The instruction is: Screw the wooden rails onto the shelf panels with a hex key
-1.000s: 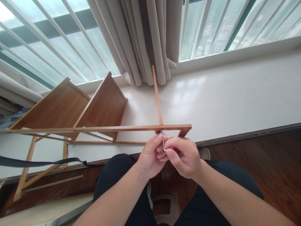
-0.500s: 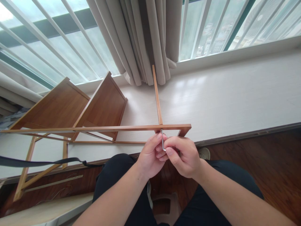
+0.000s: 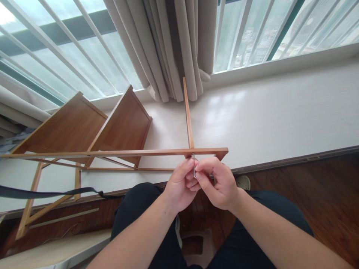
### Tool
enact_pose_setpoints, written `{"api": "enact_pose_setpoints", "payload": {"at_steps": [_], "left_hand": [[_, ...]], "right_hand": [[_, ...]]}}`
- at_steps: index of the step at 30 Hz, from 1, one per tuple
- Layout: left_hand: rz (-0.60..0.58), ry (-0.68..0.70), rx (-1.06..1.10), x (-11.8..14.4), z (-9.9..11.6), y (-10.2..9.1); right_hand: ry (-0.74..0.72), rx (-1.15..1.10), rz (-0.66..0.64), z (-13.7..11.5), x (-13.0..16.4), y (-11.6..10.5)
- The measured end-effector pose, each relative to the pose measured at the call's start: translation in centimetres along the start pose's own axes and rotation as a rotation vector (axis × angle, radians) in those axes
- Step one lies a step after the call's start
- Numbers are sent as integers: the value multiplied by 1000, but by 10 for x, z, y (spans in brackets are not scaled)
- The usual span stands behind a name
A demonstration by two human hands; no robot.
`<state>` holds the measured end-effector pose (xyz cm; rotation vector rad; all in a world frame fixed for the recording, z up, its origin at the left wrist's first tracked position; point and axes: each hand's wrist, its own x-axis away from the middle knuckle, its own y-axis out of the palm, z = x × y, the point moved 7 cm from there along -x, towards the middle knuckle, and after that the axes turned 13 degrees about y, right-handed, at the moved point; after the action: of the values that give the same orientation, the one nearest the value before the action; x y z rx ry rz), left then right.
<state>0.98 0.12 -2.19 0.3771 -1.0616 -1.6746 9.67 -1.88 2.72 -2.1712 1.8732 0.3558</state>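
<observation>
A hex key [image 3: 194, 169] is pinched between the fingers of the left hand [image 3: 179, 185] and right hand [image 3: 217, 183]. Its long axis is held upright, the tip set into the underside of the wooden rail [image 3: 126, 152] just above both hands.

Wooden rail [image 3: 117, 152] bars way at 12 o'clock of both hands; upright slat [image 3: 187, 112] behind it. Shelf panels [image 3: 92, 127] crowd 10 o'clock. White sill [image 3: 280, 108] open toward 1–2 o'clock. Black strap [image 3: 50, 194] crosses 9 o'clock.
</observation>
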Motion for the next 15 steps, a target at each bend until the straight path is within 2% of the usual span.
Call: {"api": "enact_pose_setpoints", "payload": {"at_steps": [8, 15], "left_hand": [[5, -5, 18, 1, 0, -1], [7, -2, 29, 2, -2, 2]], "right_hand": [[-66, 111, 74, -9, -1, -3], [-183, 288, 152, -24, -4, -6]]}}
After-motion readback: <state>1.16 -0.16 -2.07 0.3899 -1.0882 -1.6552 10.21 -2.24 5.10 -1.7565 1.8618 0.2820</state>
